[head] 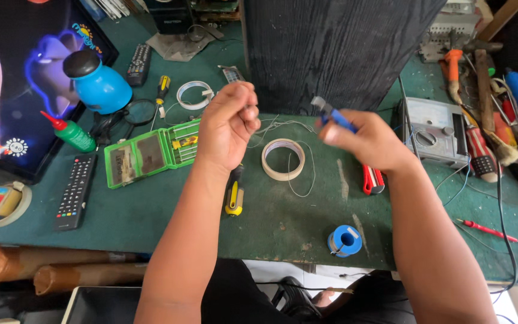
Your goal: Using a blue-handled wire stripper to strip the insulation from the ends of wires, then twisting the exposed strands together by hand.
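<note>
My left hand (228,125) is raised over the green workbench (151,210), fingers pinched shut on the end of a thin wire (298,192) that trails down past a roll of masking tape (283,159). My right hand (367,141) grips a small blue-handled cutting tool (331,114), its dark tip pointing toward the left hand. The two hands are a short gap apart in front of a black wooden speaker box (331,48).
A yellow-handled screwdriver (234,195), a blue solder spool (344,240), a red utility knife (373,180), a green parts case (151,153), two remotes (74,192), a blue jar (100,84), a grey meter (433,132) and piled hand tools (499,120) lie around. A lit screen (13,78) stands left.
</note>
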